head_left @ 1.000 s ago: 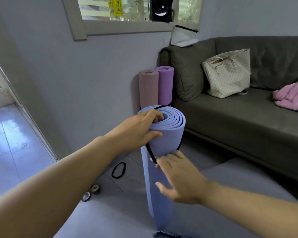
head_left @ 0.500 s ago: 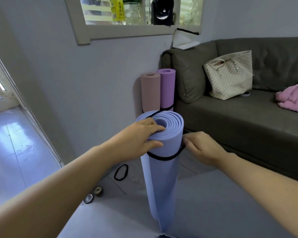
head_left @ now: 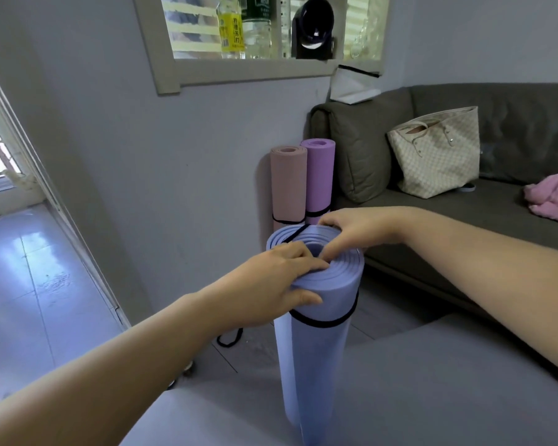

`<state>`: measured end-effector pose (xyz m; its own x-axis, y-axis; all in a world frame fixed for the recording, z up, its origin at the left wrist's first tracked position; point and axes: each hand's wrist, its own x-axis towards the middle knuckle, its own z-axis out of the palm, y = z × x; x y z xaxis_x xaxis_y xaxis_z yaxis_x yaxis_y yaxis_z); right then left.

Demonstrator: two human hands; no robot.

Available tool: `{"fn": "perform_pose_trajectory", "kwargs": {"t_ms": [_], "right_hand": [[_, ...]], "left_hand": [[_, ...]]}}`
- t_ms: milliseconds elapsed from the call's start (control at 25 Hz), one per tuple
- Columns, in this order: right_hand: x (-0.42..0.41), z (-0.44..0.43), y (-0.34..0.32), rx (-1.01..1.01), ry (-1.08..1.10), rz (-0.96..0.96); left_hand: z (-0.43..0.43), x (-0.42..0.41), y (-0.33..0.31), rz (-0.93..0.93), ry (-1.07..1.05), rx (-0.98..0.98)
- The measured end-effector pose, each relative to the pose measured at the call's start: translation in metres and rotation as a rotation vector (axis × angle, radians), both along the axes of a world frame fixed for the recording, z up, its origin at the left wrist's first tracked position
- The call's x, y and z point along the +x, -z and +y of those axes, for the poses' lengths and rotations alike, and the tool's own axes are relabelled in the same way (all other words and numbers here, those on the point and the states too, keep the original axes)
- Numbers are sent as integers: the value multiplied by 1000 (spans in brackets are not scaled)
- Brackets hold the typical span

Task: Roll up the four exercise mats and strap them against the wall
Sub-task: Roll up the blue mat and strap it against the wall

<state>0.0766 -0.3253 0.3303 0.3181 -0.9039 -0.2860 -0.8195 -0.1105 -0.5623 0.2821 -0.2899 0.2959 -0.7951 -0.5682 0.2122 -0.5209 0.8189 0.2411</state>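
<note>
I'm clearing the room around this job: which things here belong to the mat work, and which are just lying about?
Job: blue mat, left hand and right hand at its top; black strap round it; pink mat and purple mat at the wall; loose strap.
Lying about: tote bag, pink blanket, sofa, bottles.

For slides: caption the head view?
Left hand and right hand hold top of upright blue mat; pink mat and purple mat behind.
</note>
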Motion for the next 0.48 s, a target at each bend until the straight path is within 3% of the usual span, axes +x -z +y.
{"fn": "perform_pose_trajectory", "kwargs": {"t_ms": [120,200,280,360,440,480], "right_hand": [[11,-1,6,-177,-30,62],[17,4,11,-211,-35,36],[19,6,14,-209,-32,24],[21,7,14,-209,-18,27],[21,8,13,-214,-11,46],[20,9,12,-215,-10,59]], "left_hand": [[4,6,3,52,5,-7],[3,11,4,313,-70,22],[-8,16,-1,516,-311,23],[-23,16,-7,357,-541,127],[-32,8,-9,159,-617,253],[-33,3,-12,99,-636,224]]}}
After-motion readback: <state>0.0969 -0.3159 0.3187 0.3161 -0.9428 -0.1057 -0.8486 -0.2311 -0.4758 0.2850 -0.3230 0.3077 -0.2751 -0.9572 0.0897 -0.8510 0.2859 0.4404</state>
